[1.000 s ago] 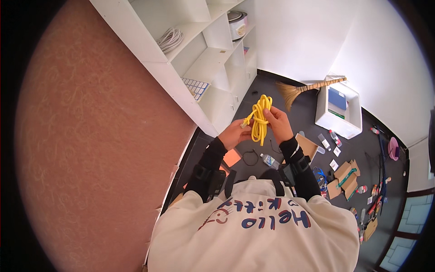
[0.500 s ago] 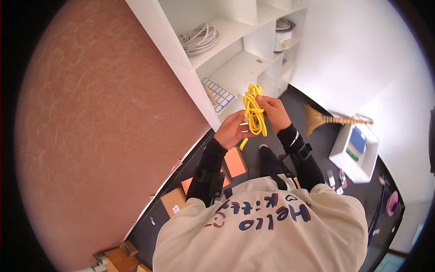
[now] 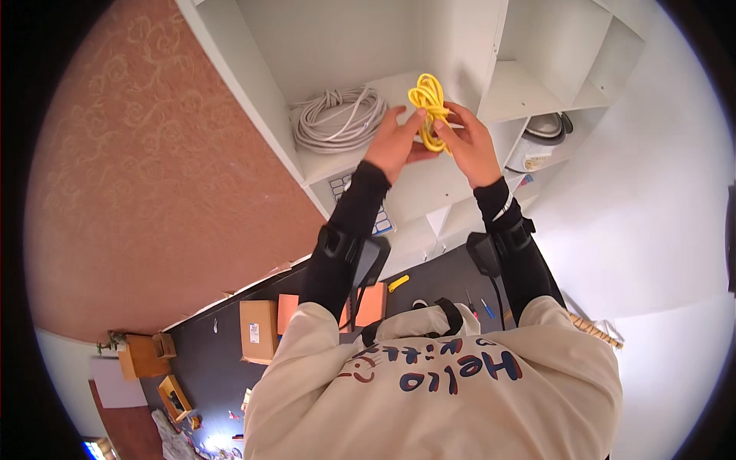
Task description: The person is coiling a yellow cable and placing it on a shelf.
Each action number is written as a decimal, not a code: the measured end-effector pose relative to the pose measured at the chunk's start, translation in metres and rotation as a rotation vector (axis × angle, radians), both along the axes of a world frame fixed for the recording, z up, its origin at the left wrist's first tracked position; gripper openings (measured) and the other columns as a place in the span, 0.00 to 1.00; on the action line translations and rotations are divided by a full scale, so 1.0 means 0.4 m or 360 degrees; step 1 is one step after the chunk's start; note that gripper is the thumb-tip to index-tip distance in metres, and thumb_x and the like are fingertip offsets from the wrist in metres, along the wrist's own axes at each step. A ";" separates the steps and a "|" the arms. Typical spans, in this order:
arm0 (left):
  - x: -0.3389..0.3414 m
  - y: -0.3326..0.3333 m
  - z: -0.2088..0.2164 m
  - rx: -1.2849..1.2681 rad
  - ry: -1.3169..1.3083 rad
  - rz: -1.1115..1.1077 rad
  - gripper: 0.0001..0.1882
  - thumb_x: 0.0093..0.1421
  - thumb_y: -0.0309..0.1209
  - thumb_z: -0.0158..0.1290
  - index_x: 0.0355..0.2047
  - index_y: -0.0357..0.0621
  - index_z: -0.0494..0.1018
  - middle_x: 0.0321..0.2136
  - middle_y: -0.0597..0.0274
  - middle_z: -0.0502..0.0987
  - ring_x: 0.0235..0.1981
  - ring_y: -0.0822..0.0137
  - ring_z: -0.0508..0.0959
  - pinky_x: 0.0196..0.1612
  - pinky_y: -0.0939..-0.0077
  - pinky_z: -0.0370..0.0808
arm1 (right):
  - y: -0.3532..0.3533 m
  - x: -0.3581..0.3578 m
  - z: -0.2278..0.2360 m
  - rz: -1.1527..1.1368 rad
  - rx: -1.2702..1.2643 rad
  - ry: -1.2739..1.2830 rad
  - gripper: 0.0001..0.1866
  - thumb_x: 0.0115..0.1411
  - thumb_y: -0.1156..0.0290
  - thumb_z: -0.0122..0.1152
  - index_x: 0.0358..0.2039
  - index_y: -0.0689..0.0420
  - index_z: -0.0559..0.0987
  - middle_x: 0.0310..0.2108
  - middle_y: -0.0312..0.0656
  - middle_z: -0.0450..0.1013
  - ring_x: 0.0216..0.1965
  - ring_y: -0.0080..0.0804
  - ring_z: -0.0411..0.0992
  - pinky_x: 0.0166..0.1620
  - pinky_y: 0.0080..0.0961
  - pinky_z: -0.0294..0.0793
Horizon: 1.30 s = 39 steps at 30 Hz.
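Note:
A yellow cable (image 3: 428, 93), coiled and bound round its middle, is held up in front of a white shelf unit (image 3: 318, 165). My left hand (image 3: 395, 146) pinches its left side with the thumb, the other fingers partly behind it. On the opposite side my right hand (image 3: 469, 147) grips the bundle, its thumb across the lower part. Just left of my left hand, a large coil of grey cable (image 3: 330, 126) rests on a shelf.
A round pot-like thing (image 3: 543, 138) stands in a compartment to the right. Below are a white-and-blue sheet (image 3: 382, 222), a yellow tool-like object (image 3: 398, 283), screwdrivers (image 3: 487, 307) and a cardboard box (image 3: 258, 331) on the dark floor. A patterned reddish wall (image 3: 169, 153) borders the left.
Both hands have lifted the yellow cable up and forward to the shelf beside the grey coil. My view has shifted, showing more of the shelves.

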<state>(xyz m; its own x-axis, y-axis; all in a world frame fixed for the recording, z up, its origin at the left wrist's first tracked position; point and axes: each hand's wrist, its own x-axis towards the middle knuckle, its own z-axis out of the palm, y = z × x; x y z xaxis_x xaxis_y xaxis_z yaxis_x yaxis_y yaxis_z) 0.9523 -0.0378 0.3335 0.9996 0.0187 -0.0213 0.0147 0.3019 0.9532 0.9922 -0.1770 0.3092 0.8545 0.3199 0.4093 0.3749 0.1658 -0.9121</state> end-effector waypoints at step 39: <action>0.399 0.028 -0.048 0.0813 0.0188 0.0291 0.18 0.53 0.39 0.49 0.33 0.33 0.71 0.26 0.58 0.73 0.26 0.69 0.72 0.27 0.74 0.69 | 0.081 0.281 -0.017 -0.0842 -0.1528 -0.0884 0.20 0.49 0.64 0.57 0.42 0.58 0.70 0.37 0.50 0.70 0.36 0.48 0.70 0.39 0.39 0.69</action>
